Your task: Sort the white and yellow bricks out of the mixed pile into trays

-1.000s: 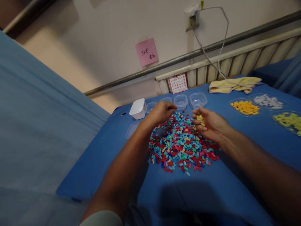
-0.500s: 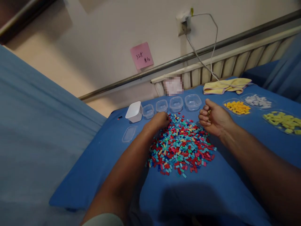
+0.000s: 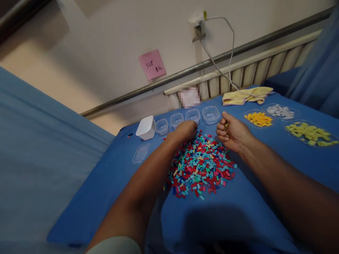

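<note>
A wide pile of small toy building bricks (image 3: 202,164), mostly red, light blue, dark blue, green and pale yellow, lies loose on the blue cloth. Above its far edge is my left hand (image 3: 188,129), fingers bent together; whatever they hold is hidden. My right hand (image 3: 233,134) is curled palm-up beside the pile's far right edge. Small pale-yellow bricks (image 3: 226,126) show between its fingers. The two hands are close but apart.
Several clear plastic tubs (image 3: 211,115) and a white tub (image 3: 146,128) line the back. Right stand trays of orange bricks (image 3: 259,119), white bricks (image 3: 280,111) and yellow-green bricks (image 3: 309,133). A yellow cloth (image 3: 246,96) lies behind; a clear lid (image 3: 141,153) lies left.
My left hand has moved right along the pile's far edge, closer to my right hand. My right hand stays curled. The whole view has shifted slightly.
</note>
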`<state>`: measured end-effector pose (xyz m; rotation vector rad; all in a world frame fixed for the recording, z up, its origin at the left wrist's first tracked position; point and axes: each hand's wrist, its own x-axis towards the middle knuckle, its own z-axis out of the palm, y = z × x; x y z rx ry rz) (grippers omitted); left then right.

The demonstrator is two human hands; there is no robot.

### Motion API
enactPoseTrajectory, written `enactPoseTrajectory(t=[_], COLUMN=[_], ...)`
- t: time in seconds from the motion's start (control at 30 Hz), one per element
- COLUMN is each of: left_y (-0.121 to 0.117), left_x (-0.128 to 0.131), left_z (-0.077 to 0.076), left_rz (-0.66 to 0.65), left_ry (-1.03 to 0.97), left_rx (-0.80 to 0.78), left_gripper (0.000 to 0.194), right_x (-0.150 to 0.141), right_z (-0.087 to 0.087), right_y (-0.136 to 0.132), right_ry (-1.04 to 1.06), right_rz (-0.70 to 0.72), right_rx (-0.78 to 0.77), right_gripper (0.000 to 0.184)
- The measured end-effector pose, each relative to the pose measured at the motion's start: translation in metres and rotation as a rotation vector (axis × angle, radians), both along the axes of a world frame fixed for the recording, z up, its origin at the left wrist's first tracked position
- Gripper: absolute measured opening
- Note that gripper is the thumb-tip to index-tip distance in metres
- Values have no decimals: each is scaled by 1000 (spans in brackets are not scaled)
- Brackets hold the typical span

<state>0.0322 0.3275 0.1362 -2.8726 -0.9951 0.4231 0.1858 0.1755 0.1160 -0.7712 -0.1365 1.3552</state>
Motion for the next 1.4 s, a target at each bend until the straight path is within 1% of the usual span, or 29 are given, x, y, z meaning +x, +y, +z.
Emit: enactPoseTrajectory(t=[0.1,0.17,0.2,0.27,0.33,0.4,0.47,0.57,0.63,0.73,0.8,0.87,0.9,0.97,1.03,1.1,1.2,1.3,1.4], left_y=[5,7,7,3,-7,-21,-37,-53,-56,-60,-71,-90,-101,-117,-122,-112,-85,-61,-50], left_x=[11,12,12,12,15,19,25,28,22,-2,-26,-50,-60,-78,-92,-104,-126,-148,-154], left_z=[-9,-11,-10,-2,11,26,37,44,43,38,29,14,6,-9,-20,-25,-26,-27,-29], left_rz=[13,9,4,-11,-49,-127,-237,-382,-388,-300,-274,-296,-314,-330,-259,-161,-27,75,153], left_ry=[44,42,33,-3,-67,-173,-290,-341,-372,-497,-520,-415,-331,-226,-192,-183,-161,-162,-189], left_rx=[-10,-5,0,10,9,-19,-84,-173,-192,-182,-182,-243,-289,-328,-324,-296,-246,-208,-160], left_gripper=[26,25,25,24,25,26,23,21,24,29,41,68,76,79,78,78,81,85,84], right_x=[1,1,1,1,-2,-5,-9,-13,-13,-11,-9,-6,-6,-5,-6,-8,-8,-7,-5], right_z=[0,-2,-4,-10,-15,-19,-19,-15,-13,-14,-16,-18,-18,-17,-15,-13,-11,-12,-13], right_y=[0,2,3,7,10,11,11,9,7,7,8,8,8,7,5,3,2,2,3], right_ry=[2,-2,-1,6,18,29,40,55,62,66,63,58,56,52,48,43,36,32,27], right_rz=[-3,-13,-17,-17,0,31,63,92,105,119,110,95,92,96,105,110,103,93,89], right_rx=[-4,-11,-20,-51,-82,-90,-76,-36,-22,-30,-42,-46,-44,-37,-29,-24,-23,-21,-21], right_gripper=[41,41,40,36,31,29,31,32,32,31,30,33,34,36,37,38,39,40,41])
